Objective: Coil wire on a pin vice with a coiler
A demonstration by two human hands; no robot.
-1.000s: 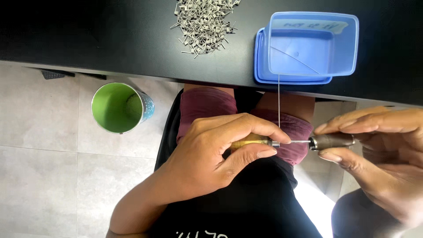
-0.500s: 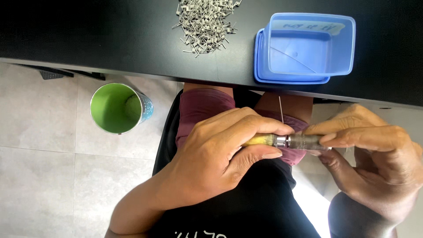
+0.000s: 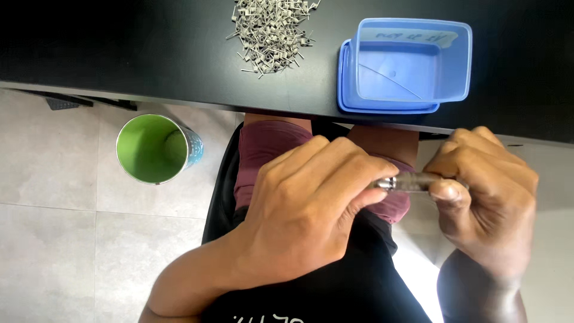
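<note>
Two hands, left hand (image 3: 305,209) and right hand (image 3: 487,197), pinch a slim metal tool (image 3: 409,183) lying level, its long axis left-right, below the tabletop (image 3: 119,54).

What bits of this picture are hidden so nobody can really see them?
All in the head view:
- Most of the metal tool: covered by the left hand and right hand; only a short grey stretch shows.
- The pile of small metal pieces: cut off by the top edge, each piece too small to tell apart.
- The blue lid: mostly under the blue box.
- The green cup: its bottom is shadowed.
</note>
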